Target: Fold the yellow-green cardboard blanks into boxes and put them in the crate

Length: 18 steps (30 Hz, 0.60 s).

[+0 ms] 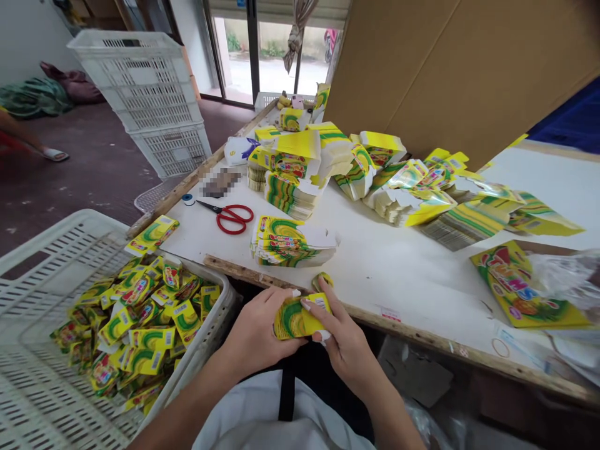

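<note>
The left hand [262, 325] is curling around one end of a small yellow box [293, 319], its fingers nearly closed on the cardboard. The right hand [345, 334] is pinching the other end between thumb and fingers, so both are holding the box above the lap, at the near edge of a white table [375, 269]. A small yellow piece [323, 279] is lying by the right fingers; whether they are touching it, I cannot tell. To the left, a white crate [28, 369] is holding a heap of yellow boxes [145, 340]. Farther in, a stack of flattened boxes [285, 242] is lying on the table, with red-handled scissors [234, 219] resting beyond to its left. More stacks [293, 194] are sitting behind, and tall white crates [150, 94] are standing on the floor.
</note>
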### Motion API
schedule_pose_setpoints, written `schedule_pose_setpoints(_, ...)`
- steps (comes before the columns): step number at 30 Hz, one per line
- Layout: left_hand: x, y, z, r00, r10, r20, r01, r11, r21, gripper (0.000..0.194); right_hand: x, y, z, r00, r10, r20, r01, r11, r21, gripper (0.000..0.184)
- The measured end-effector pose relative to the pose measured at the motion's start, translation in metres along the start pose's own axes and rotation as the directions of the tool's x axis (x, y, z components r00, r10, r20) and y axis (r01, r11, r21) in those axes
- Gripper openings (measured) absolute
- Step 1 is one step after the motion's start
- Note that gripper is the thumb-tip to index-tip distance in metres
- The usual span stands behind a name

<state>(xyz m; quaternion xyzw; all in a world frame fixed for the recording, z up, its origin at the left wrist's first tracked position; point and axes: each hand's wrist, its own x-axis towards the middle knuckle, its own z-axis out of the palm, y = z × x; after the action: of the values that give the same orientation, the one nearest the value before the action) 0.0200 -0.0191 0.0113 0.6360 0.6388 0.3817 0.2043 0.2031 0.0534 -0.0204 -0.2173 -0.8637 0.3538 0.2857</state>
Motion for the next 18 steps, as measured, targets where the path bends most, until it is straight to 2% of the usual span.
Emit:
schedule_pose_setpoints(3, 0.001, -0.001, -0.005, 0.999, -0.042, 0.010, 0.042, 0.999, -0.031, 0.064, 0.004, 0.005, -0.013, 0.998, -0.064, 0.011, 0.064, 0.998, 0.013, 0.027)
schedule_pose_setpoints(6, 0.002, 0.000, -0.006, 0.999, -0.037, -0.019, 0.036, 0.999, -0.021, 0.066, 0.009, 0.004, -0.018, 0.996, -0.078, 0.043, 0.078, 0.997, 0.010, 0.020)
schedule_pose_setpoints(9, 0.005, 0.004, 0.000, 0.994, 0.037, -0.100, -0.034, 0.999, 0.038, 0.058, 0.012, 0.000, -0.006, 0.998, -0.035, -0.058, 0.037, 0.999, 0.023, 0.018)
schedule_pose_setpoints(12, 0.007, 0.007, 0.001, 0.992, 0.060, -0.114, -0.049, 0.994, 0.100, 0.052, 0.012, -0.004, 0.014, 0.983, 0.048, -0.175, -0.036, 0.997, 0.069, 0.036)
schedule_pose_setpoints(14, 0.004, 0.004, -0.013, 0.999, 0.030, -0.037, -0.025, 0.992, 0.125, 0.048, 0.013, -0.005, 0.021, 0.983, 0.109, -0.145, -0.090, 0.987, 0.132, 0.056)
schedule_pose_setpoints(15, -0.001, 0.000, -0.027, 1.000, 0.006, 0.020, -0.008, 0.990, 0.143, 0.047, 0.014, -0.005, 0.021, 0.985, 0.128, -0.119, -0.106, 0.979, 0.176, 0.062)
schedule_pose_setpoints(17, -0.014, -0.015, -0.063, 0.987, -0.070, 0.148, 0.035, 0.974, 0.226, 0.045, 0.022, -0.003, 0.014, 0.984, 0.139, -0.114, -0.108, 0.963, 0.248, 0.060)
schedule_pose_setpoints(18, -0.022, -0.026, -0.083, 0.985, -0.086, 0.150, 0.037, 0.953, 0.301, 0.046, 0.028, -0.001, 0.009, 0.979, 0.141, -0.147, -0.101, 0.962, 0.252, 0.053)
